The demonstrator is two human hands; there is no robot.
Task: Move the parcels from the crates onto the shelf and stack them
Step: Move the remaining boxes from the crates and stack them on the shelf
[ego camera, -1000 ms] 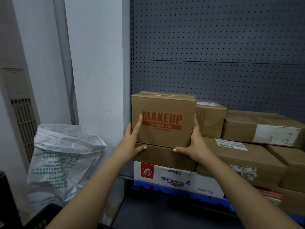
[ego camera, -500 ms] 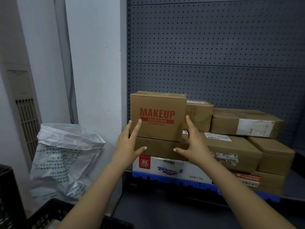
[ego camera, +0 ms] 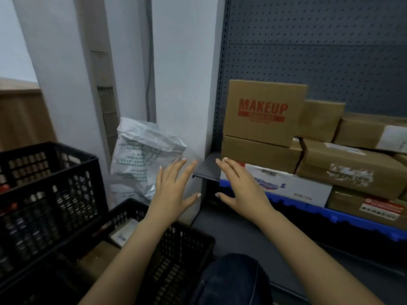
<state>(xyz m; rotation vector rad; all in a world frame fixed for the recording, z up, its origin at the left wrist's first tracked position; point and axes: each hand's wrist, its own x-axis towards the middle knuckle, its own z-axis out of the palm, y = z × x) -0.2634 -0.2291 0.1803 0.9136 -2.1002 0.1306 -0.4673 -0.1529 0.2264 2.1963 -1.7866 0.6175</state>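
Up and to the right of both sets of spread fingers, the MAKEUP box (ego camera: 262, 111) sits on top of the shelf stack with no hand on it.

Side by side, the left hand (ego camera: 174, 190) and the right hand (ego camera: 240, 188) hover with fingers straight and fanned, holding nothing, in front of the left front corner of the shelf (ego camera: 209, 167). Beyond the right fingertips the MAKEUP box rests on a plain brown box (ego camera: 257, 153), which lies on a white and blue carton (ego camera: 286, 186). More brown parcels (ego camera: 348, 166) are stacked farther right. Past the left fingertips a white printed bag (ego camera: 141, 155) leans at the wall. Below the left wrist stands a black crate (ego camera: 176, 249) holding what looks like a small pale parcel (ego camera: 123, 233), though blur hides its detail. A taller black crate (ego camera: 44, 194) stands farther left.
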